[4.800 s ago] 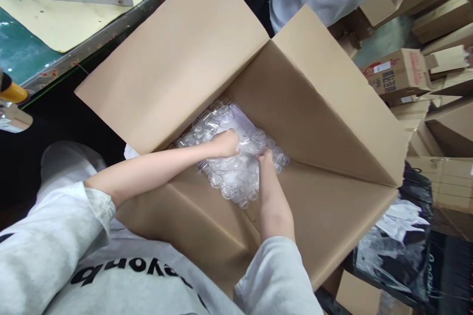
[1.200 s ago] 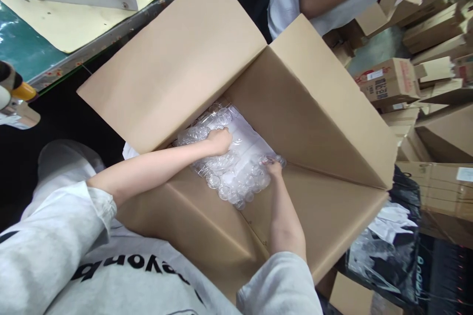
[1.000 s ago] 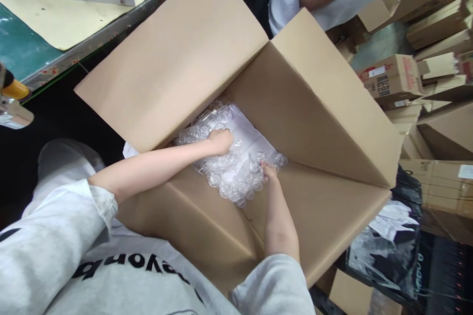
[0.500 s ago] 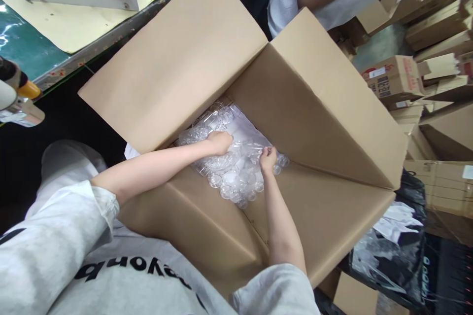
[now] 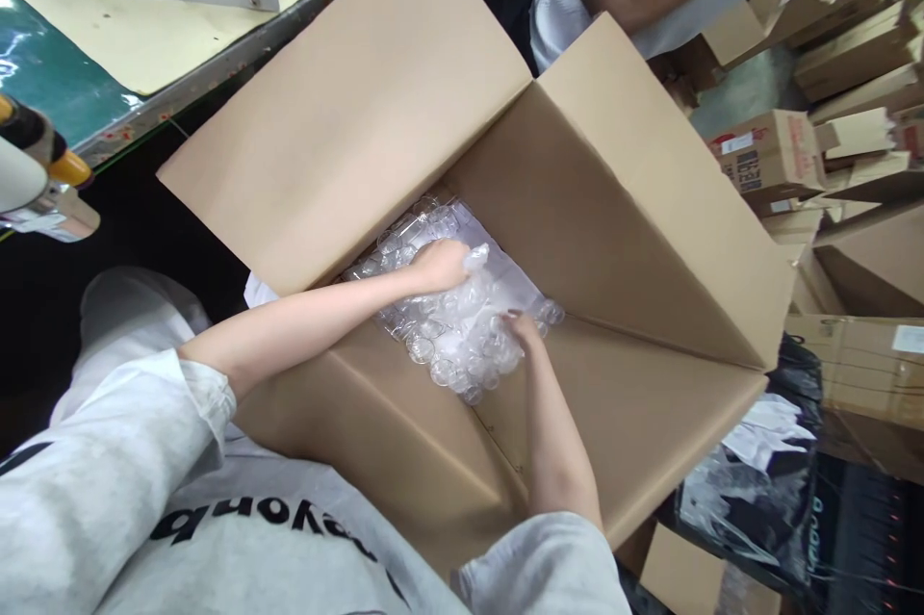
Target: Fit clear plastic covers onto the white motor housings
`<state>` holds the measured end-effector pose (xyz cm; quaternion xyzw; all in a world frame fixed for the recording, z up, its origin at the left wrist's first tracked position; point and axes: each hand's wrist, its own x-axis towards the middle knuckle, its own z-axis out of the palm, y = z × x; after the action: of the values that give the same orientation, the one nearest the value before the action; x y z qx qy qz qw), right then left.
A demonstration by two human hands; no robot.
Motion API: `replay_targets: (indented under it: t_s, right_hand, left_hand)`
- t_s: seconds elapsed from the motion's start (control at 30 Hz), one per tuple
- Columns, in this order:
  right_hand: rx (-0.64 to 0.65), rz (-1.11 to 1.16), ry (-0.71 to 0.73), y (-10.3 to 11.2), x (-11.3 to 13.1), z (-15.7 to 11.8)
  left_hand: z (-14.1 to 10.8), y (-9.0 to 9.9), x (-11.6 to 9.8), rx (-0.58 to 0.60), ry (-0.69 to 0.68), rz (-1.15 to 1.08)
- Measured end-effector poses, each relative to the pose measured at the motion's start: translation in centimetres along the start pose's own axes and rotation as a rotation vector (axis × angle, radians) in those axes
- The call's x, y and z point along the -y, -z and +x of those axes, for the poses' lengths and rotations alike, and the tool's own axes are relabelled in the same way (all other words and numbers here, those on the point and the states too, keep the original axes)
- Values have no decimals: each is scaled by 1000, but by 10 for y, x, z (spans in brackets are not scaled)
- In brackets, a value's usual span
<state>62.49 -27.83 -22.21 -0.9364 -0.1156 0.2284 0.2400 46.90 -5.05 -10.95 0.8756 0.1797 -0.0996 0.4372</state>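
Two hands work deep in one large cardboard box [image 5: 577,240], its flaps standing open. Clear plastic bags of small transparent cups [image 5: 462,336] lie on the box floor, toward its far corner. Since a moment ago the left hand [image 5: 442,266] has bunched the film upward — fingers now clenched on it — while the right hand [image 5: 521,328] presses half-curled on the bags' near edge.

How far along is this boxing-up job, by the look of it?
Early on, it seems. Done: the cardboard box stands open and bags of clear plastic cups cover its bottom. In hand: the left hand and right hand press on the top bag, settling it. Left: the box walls rise bare well above that layer, and the flaps are not closed.
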Motion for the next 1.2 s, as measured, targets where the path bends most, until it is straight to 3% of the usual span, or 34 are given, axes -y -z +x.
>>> replay_targets:
  t_s: [0.13, 0.23, 0.5, 0.6, 0.7, 0.8, 0.97, 1.07, 1.2]
  right_hand:
    - [90, -11, -138, -18, -27, -17]
    - [111, 4, -159, -25, -29, -19]
    - [242, 173, 161, -15, 28, -21]
    - [252, 206, 178, -8, 35, -19]
    - [226, 156, 71, 2, 18, -15]
    - [226, 47, -77, 4, -14, -20]
    - [237, -46, -191, -6, -55, -37]
    - [235, -22, -150, -10, -53, -39]
    - [287, 104, 21, -18, -24, -33]
  left_hand:
    - [-2, -1, -3, 21, 2, 68]
    - [-2, -3, -3, 78, -14, 104]
    - [-7, -13, 2, 223, -90, 127]
    - [-7, -12, -1, 238, -109, 132]
    - [-6, -7, -2, 178, -80, 165]
    - [-6, -3, -3, 126, -39, 198]
    - [-7, -5, -5, 172, -44, 211]
    - [-7, -7, -4, 220, -52, 213]
    - [-9, -11, -2, 260, -63, 199]
